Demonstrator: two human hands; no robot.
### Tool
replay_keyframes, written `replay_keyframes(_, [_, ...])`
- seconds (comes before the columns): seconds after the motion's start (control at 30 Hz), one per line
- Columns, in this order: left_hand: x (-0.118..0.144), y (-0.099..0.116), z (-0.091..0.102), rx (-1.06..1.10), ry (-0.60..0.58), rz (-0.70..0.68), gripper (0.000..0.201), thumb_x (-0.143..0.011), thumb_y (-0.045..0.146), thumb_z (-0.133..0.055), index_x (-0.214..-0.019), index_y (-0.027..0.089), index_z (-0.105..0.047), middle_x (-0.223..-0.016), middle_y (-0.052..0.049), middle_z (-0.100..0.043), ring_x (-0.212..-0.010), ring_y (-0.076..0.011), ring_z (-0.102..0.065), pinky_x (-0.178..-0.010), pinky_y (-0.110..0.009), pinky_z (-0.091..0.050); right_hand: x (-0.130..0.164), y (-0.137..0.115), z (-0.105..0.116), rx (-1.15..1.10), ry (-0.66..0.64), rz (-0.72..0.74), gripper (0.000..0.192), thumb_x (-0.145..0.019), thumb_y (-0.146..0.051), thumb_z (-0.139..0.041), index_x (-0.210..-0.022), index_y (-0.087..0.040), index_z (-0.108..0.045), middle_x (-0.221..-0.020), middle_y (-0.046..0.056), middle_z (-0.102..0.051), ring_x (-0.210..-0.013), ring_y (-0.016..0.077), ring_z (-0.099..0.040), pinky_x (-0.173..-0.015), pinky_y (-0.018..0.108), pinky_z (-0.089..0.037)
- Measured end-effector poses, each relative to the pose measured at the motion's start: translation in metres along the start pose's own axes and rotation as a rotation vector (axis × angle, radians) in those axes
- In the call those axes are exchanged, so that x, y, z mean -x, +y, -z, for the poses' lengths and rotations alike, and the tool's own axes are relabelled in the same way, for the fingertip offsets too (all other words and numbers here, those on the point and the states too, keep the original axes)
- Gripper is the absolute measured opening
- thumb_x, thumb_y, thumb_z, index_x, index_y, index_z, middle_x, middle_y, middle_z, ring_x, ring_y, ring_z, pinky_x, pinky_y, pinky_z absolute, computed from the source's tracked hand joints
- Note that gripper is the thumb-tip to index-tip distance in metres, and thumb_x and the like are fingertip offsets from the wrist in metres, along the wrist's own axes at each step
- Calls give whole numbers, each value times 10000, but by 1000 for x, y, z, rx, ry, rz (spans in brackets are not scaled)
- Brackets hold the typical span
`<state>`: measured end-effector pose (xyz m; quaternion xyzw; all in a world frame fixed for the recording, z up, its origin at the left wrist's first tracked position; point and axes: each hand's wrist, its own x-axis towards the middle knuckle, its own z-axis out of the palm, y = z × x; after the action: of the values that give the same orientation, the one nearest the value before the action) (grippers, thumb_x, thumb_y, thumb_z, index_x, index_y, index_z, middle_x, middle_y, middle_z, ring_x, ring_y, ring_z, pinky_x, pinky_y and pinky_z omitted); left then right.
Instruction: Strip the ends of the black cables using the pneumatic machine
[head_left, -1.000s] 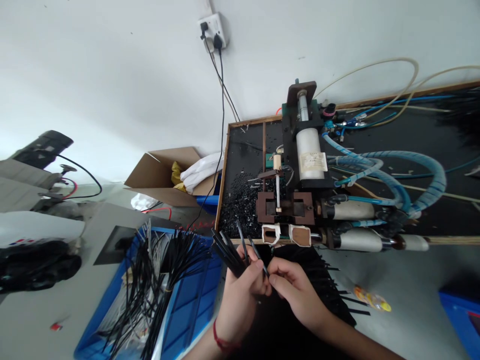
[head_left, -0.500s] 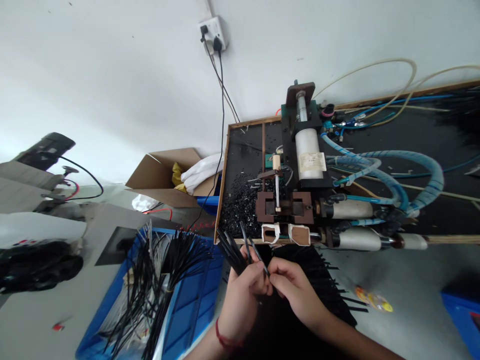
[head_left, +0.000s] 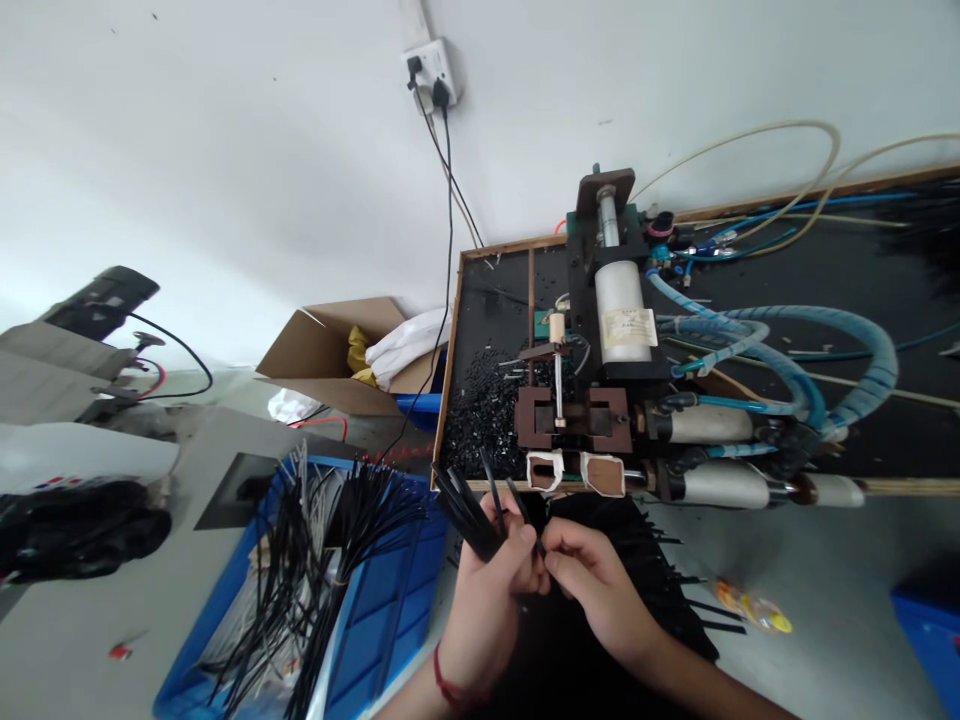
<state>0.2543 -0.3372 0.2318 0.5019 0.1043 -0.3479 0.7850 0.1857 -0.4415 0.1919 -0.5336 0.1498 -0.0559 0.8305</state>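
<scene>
My left hand (head_left: 487,600) grips a bundle of thin black wire pieces (head_left: 466,508) that fan up and to the left. My right hand (head_left: 592,590) meets it from the right, its fingertips pinching one black piece at the bundle's base. Both hands sit just below the front edge of a bench holding a small pneumatic machine (head_left: 600,340) with a brown jaw block (head_left: 571,420) and white-taped guides. A pile of black cut pieces (head_left: 645,570) lies under my right hand.
A blue crate (head_left: 375,610) of long black wires stands at lower left. Blue air hoses (head_left: 795,350) coil across the bench at right. Black offcuts (head_left: 484,410) litter the bench left of the machine. A cardboard box (head_left: 330,350) and a wall socket (head_left: 433,66) are behind.
My hands stay joined on the bundle and have shifted slightly to the right and up; the view has moved a little with them.
</scene>
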Motion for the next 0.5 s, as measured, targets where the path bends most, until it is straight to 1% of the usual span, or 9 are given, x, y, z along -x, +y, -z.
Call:
replay_keyframes(0.17, [-1, -1, 4, 9, -26, -8, 446, -779, 299, -962, -977, 213, -571, -590, 129, -427, -502, -62, -277, -507, -222, -283, 0, -1, 0, 26, -14, 20, 252, -947, -299, -629, -710, -221, -593, -653, -17, -576, -619, 161, -523, -619, 288, -427])
replay_keyframes(0.23, [1, 3, 6, 41, -44, -23, 397, -809, 308, -941, -984, 226, -594, -594, 124, -410, -512, -69, -266, -514, -223, -284, 1, -6, 1, 72, -45, 62, 295, -993, -340, -623, -727, -214, -608, -667, -10, -585, -640, 165, -537, -628, 291, -421])
replay_keyframes(0.3, [7, 8, 7, 91, -114, -68, 275, -881, 322, -878, -951, 247, -624, -594, 116, -360, -515, -80, -238, -527, -237, -300, 2, -14, 3, 145, -75, 138, 360, -1040, -406, -606, -744, -204, -639, -694, 5, -606, -665, 169, -544, -642, 296, -414])
replay_keyframes(0.37, [15, 16, 8, 132, -221, -130, 173, -944, 347, -806, -915, 269, -654, -600, 106, -289, -515, -92, -198, -533, -249, -306, 3, -20, 6, 161, -84, 185, 417, -1068, -479, -586, -775, -196, -677, -734, 21, -632, -655, 162, -525, -618, 294, -392])
replay_keyframes(0.43, [21, 24, 8, 149, -315, -174, 131, -967, 370, -773, -917, 286, -685, -615, 98, -242, -514, -98, -168, -526, -252, -293, 2, -24, 7, 67, -67, 155, 417, -1073, -515, -587, -839, -191, -706, -758, 26, -659, -594, 140, -481, -560, 285, -348])
replay_keyframes(0.5, [24, 31, 6, 142, -366, -176, 120, -978, 379, -754, -927, 284, -701, -622, 93, -225, -512, -101, -156, -517, -255, -275, -1, -24, 6, -72, -27, 85, 373, -1061, -512, -620, -902, -186, -710, -754, 23, -687, -518, 114, -432, -511, 277, -291])
